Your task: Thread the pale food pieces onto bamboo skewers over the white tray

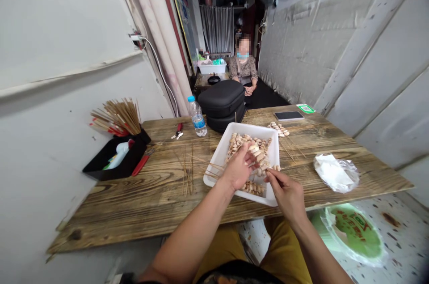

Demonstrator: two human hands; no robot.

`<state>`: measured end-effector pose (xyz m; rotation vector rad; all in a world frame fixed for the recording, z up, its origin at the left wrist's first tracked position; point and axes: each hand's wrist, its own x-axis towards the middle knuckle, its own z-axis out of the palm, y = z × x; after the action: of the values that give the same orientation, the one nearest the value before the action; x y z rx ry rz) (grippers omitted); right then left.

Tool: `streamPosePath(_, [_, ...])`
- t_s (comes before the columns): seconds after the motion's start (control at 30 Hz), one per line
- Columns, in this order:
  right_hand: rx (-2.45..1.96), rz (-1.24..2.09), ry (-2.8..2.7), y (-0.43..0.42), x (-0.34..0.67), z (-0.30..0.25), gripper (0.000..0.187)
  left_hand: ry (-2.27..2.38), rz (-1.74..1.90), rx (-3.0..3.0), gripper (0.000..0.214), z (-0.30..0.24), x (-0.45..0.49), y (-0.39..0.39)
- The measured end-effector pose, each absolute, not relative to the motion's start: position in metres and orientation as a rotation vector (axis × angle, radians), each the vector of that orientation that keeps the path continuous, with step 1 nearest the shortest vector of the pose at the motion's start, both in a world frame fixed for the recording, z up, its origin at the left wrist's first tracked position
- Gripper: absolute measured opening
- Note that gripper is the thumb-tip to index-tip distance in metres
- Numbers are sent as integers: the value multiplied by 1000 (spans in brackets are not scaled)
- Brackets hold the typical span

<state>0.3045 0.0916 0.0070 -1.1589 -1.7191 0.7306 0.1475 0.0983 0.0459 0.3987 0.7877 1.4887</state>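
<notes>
Over the white tray [241, 128], my left hand [239, 167] has its fingers closed around a skewer of pale, rounded food pieces [258, 154]. Thumb and fingers of my right hand [286, 192] pinch together at the lower right end of that same skewer. What kind of food it is cannot be made out. Inside the tray lie more pale pieces [244, 138] and a row of filled skewers [254, 188] near its front edge. Thin bare sticks [188, 170] are scattered on the wooden table [140, 203] left of the tray.
Filled skewers [279, 129] and a phone [288, 116] lie right of the tray, a plastic bag [337, 173] nearer me. Behind stand a black case [221, 103] and water bottle [197, 116]. Left is a black stick holder [142, 136]. A lined bin [355, 232] stands below; a person [243, 69] sits beyond.
</notes>
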Motion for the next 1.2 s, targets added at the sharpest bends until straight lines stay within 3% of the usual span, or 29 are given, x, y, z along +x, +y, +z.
streamPosePath(0.43, [-1086,958,-1703,81,303,3,35,805,1541,528,30,56,155,92])
streamPosePath(0.7, [-1082,789,-1799,63,315,3,31,813,1566,428,21,57,153,93])
streamPosePath(1.2, [-1078,856,-1741,62,316,5,32,866,1556,526,23,55,162,94])
